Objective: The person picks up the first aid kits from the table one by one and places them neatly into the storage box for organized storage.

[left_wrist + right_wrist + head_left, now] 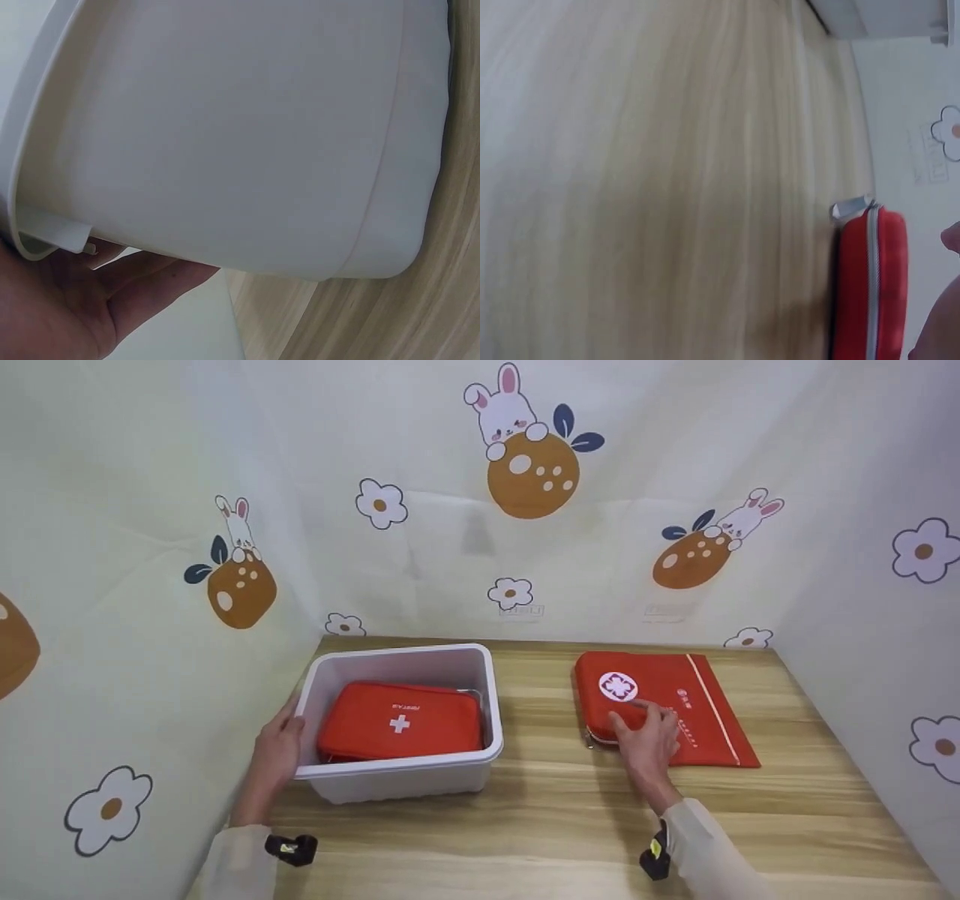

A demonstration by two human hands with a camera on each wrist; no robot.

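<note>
My left hand (276, 751) grips the left side of a white plastic bin (405, 781) at its rim. In the left wrist view the fingers (161, 289) lie under the rim, along the bin's outer wall. A red first aid pouch (439, 727) with a white cross lies inside the bin, slightly tilted. To the right, my right hand (649, 744) is over a red zippered case (596, 709) with a round white emblem, thumb and fingers spread apart. A flat red bag (712, 712) with a pale stripe lies beside the case, partly behind that hand.
Both red items and the bin are on a wood-grain table (536, 810). A grey-edged thing (480, 696) shows behind the pouch in the bin. Cloth walls (420, 562) printed with rabbits and flowers enclose the back and both sides. The case's zipper pull (853, 206) sticks out at its corner.
</note>
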